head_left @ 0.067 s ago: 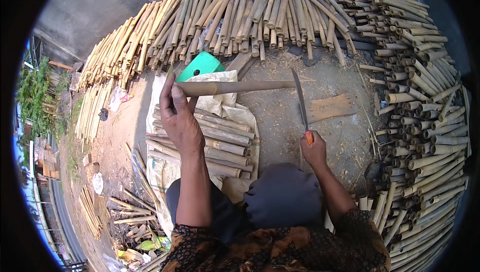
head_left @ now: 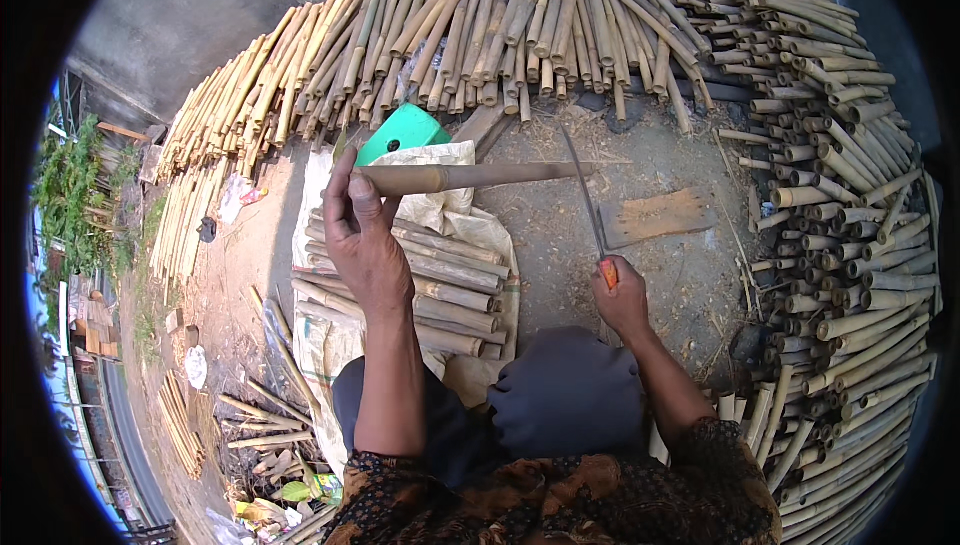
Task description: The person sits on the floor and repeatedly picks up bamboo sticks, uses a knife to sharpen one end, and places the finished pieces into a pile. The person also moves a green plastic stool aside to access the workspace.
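Observation:
My left hand (head_left: 372,250) is closed around the left end of a bamboo pole (head_left: 475,176), which it holds nearly level above the ground. The pole's narrower right end reaches toward the blade of a long knife (head_left: 588,195). My right hand (head_left: 622,297) grips that knife by its orange-red handle, blade pointing up and tilted left. The blade crosses the view at the pole's right end; whether they touch I cannot tell. Below the pole, several cut bamboo poles (head_left: 450,290) lie side by side on a pale woven sack (head_left: 462,207).
A green plastic container (head_left: 402,133) stands beyond the sack. Right of the knife, a worn wooden board (head_left: 665,217) lies on the ground. Large bamboo stacks line the back (head_left: 500,35) and the right side (head_left: 850,275). Scraps and litter (head_left: 285,495) lie at the lower left.
The knife has swung left, its tip now leaning further over and its blade crossing the pole's right end. My right hand has shifted slightly left and up. The pole has barely moved.

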A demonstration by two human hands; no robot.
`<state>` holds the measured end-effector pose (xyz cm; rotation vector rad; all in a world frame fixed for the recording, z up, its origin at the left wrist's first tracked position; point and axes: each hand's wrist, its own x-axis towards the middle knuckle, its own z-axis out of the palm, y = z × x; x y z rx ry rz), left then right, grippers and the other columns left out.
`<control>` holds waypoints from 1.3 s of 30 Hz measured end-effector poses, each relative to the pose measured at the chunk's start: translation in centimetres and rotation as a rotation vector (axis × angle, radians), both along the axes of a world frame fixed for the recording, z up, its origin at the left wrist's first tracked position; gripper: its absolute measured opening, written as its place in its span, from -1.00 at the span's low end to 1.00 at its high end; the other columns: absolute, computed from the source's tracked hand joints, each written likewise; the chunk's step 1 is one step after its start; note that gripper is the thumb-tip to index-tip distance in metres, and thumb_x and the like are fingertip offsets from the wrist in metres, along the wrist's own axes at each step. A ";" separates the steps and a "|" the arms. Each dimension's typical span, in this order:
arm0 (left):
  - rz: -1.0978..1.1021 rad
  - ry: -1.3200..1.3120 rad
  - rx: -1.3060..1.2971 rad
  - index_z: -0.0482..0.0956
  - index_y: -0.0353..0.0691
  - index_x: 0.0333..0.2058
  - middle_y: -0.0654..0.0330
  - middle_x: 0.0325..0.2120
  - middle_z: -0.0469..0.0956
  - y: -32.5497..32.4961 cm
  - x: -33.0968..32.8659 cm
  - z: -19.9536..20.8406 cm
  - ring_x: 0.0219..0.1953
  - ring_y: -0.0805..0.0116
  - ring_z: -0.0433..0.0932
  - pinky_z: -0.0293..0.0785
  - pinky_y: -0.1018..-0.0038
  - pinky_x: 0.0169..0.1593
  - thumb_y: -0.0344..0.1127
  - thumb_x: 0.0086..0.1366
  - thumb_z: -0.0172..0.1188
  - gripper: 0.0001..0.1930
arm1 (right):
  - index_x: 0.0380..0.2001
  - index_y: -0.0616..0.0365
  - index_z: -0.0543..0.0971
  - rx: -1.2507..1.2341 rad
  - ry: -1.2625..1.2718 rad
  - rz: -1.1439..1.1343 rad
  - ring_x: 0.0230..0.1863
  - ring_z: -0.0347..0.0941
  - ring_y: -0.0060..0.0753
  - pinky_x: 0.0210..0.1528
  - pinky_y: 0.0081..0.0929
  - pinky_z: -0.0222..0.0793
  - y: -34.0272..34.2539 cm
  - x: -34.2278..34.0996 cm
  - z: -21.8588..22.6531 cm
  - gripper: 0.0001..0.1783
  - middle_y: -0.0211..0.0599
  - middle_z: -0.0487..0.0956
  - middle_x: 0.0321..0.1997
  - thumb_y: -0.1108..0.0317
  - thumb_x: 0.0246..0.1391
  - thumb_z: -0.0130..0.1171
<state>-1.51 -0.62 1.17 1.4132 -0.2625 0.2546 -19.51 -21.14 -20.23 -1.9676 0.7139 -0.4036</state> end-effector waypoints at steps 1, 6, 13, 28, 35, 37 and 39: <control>-0.005 -0.029 0.010 0.31 -0.37 0.27 -0.03 0.12 0.47 -0.2 -0.6 -0.1 0.11 0.26 0.52 0.60 0.28 0.14 -0.14 0.50 0.16 -0.47 | -0.19 0.25 0.55 0.024 -0.064 0.096 -0.25 0.60 0.26 -0.18 -0.10 0.52 0.8 1.2 2.6 -0.73 0.12 0.63 -0.29 0.27 0.14 0.26; 0.027 -0.002 0.004 0.41 -0.43 0.12 0.06 -0.05 0.55 -0.9 -2.6 -0.3 0.00 0.39 0.57 0.52 0.48 0.09 -0.27 0.44 0.27 -0.57 | -0.23 0.24 0.53 -0.039 -0.332 0.395 -0.31 0.60 0.27 -0.26 -0.06 0.50 3.9 6.2 11.7 -0.76 0.11 0.62 -0.36 0.27 0.20 0.22; -0.065 -0.066 0.054 0.42 -0.45 0.19 -0.05 0.03 0.57 -0.2 -3.9 -0.5 0.07 0.27 0.58 0.54 0.37 0.18 -0.29 0.46 0.22 -0.55 | -0.28 0.25 0.52 0.074 -0.083 0.311 -0.47 0.57 0.04 -0.37 -0.16 0.44 4.0 6.4 15.1 -0.71 0.06 0.58 -0.49 0.19 0.27 0.24; -0.167 -0.228 0.116 0.48 -0.40 0.17 0.03 0.07 0.45 -0.4 -4.6 -2.1 0.23 0.11 0.47 0.41 0.22 0.28 -0.31 0.48 0.18 -0.61 | -0.24 0.26 0.52 -0.025 -0.248 0.363 -0.44 0.62 0.03 -0.35 -0.12 0.45 3.4 5.9 15.6 -0.71 0.05 0.57 -0.52 0.20 0.29 0.22; -0.243 -0.215 0.025 0.45 -0.41 0.19 -0.04 0.13 0.44 -1.4 -4.9 -1.2 0.24 0.10 0.46 0.61 0.16 0.21 -0.30 0.55 0.03 -0.63 | -0.24 0.30 0.51 0.094 -0.165 0.289 -0.37 0.62 0.25 -0.34 -0.06 0.49 2.0 4.7 17.2 -0.68 0.15 0.60 -0.47 0.20 0.27 0.24; -0.213 -0.219 -0.009 0.46 -0.42 0.18 -0.03 0.12 0.44 -2.2 -5.1 -1.2 0.24 0.11 0.45 0.59 0.15 0.23 -0.32 0.53 0.07 -0.63 | -0.23 0.31 0.51 0.039 -0.296 0.274 -0.39 0.62 0.23 -0.35 -0.07 0.49 2.5 4.3 17.5 -0.69 0.13 0.60 -0.49 0.22 0.27 0.24; -0.197 -0.235 0.031 0.50 -0.42 0.13 0.01 0.12 0.44 -2.6 -5.2 -1.1 0.21 0.18 0.47 0.53 0.25 0.26 -0.38 0.47 0.17 -0.67 | -0.23 0.30 0.51 0.002 -0.359 0.277 -0.40 0.62 0.22 -0.36 -0.08 0.48 2.9 4.5 17.8 -0.71 0.11 0.60 -0.49 0.24 0.27 0.25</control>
